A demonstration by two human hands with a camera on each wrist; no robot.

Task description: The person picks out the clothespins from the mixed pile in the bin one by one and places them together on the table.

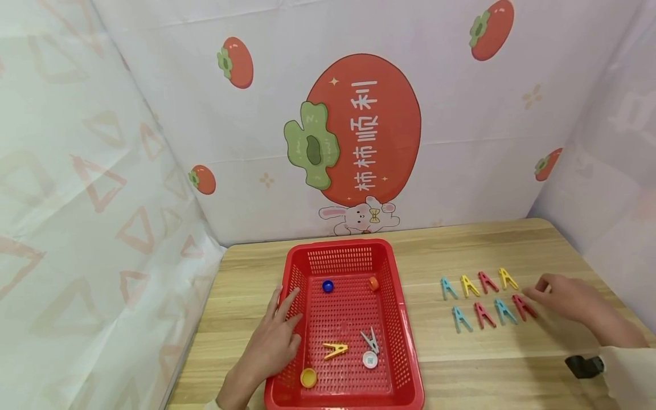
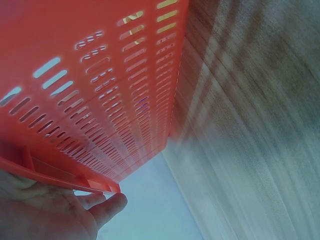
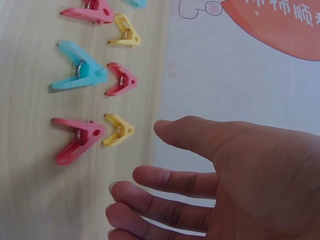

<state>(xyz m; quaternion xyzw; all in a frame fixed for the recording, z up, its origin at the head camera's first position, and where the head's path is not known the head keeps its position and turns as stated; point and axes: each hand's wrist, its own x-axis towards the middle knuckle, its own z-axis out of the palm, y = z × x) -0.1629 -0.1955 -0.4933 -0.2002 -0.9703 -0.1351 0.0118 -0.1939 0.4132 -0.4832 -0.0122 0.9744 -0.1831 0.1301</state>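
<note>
My left hand (image 1: 271,343) rests over the left rim of a red plastic basket (image 1: 406,341), its fingers spread and reaching a little inside. In the left wrist view the fingers (image 2: 107,210) lie along that rim. At the right, my right hand (image 1: 569,296) holds nothing, thumb and fingers apart and loosely bent. Closest to it are a red clothespin (image 1: 524,307) and a yellow clothespin (image 1: 508,278). These end two rows of blue, red and yellow clothespins, such as the blue clothespin (image 1: 462,319) at the near left.
Inside the basket lie a yellow clothespin (image 1: 335,349), a grey clothespin (image 1: 370,340), a blue cap (image 1: 328,286), an orange-red cap (image 1: 373,283), a white cap (image 1: 370,359) and a yellow cap (image 1: 308,377). Printed cloth walls (image 1: 246,125) enclose the wooden table (image 1: 461,376).
</note>
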